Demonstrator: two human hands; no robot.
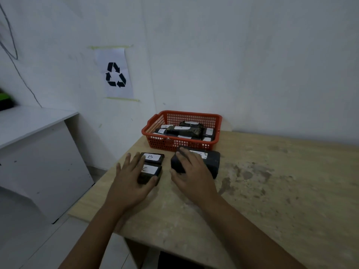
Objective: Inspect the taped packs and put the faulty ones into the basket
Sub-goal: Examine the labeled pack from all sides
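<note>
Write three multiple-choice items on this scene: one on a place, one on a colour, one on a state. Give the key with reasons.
1. Where is the basket?
A. At the table's far edge, by the wall
B. On the floor
C. On the white shelf

2. What colour is the basket?
A. Blue
B. Red
C. Green

3. What is the right hand doing?
A. Hanging off the table
B. Holding a pen
C. Resting on the big pack, fingers curled over its end

Key: 1 A, it sits on the table against the wall; 2 B, its mesh is red; 3 C, the fingers wrap the pack's left end while the left hand lies on the C pack.
</note>
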